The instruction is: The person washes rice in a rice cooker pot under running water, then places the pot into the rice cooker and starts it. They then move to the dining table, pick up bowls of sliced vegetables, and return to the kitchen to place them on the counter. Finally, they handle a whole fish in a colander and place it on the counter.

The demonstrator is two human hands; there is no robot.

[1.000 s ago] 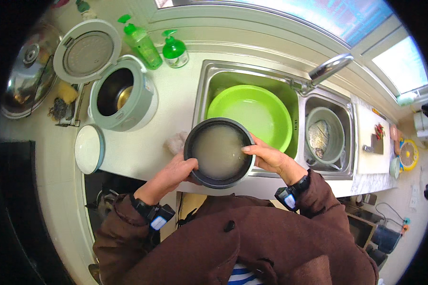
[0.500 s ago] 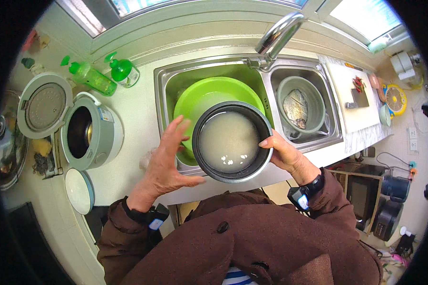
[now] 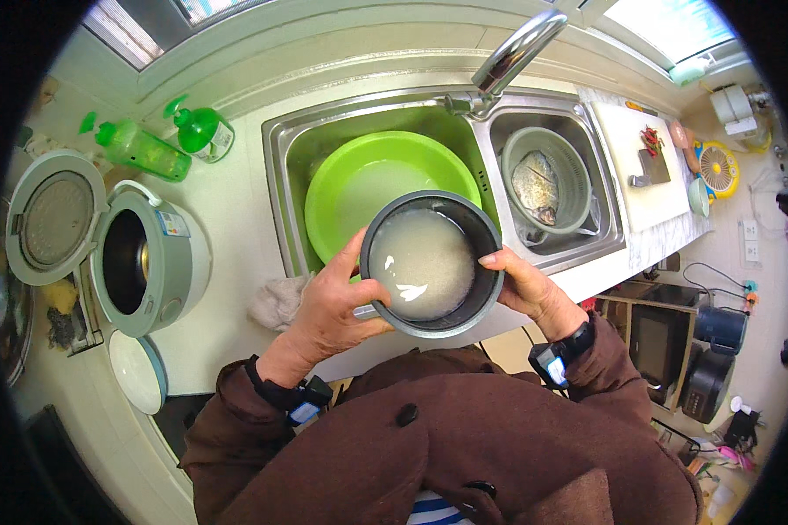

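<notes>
Both my hands hold a dark rice cooker inner pot (image 3: pixel 464 317) in front of the sink. Rice under cloudy water (image 3: pixel 425 258) lies inside it, with bright reflections on the surface. My left hand (image 3: pixel 328 302) grips the pot's left rim, thumb on the near side. My right hand (image 3: pixel 530 289) clasps the right rim, its thumb over the edge. Behind the pot, a green basin (image 3: pixel 324 188) with whitish water stands in the left sink bowl. On the counter at left, the rice cooker (image 3: pixel 179 262) has its lid (image 3: pixel 52 219) raised.
A fish (image 3: pixel 536 185) lies in a grey basket (image 3: pixel 578 197) in the right sink bowl. The faucet (image 3: pixel 517 52) rises behind. Two green pump bottles (image 3: pixel 206 131) are at left, a cloth (image 3: pixel 276 302) near my left wrist. A cutting board (image 3: pixel 657 201) carries red peppers (image 3: pixel 650 140) and a cleaver (image 3: pixel 653 166).
My left hand, apart from the pot with fingers spread before, has closed on its left rim. The right hand keeps its hold. The view has shifted slightly, and the water's reflections moved.
</notes>
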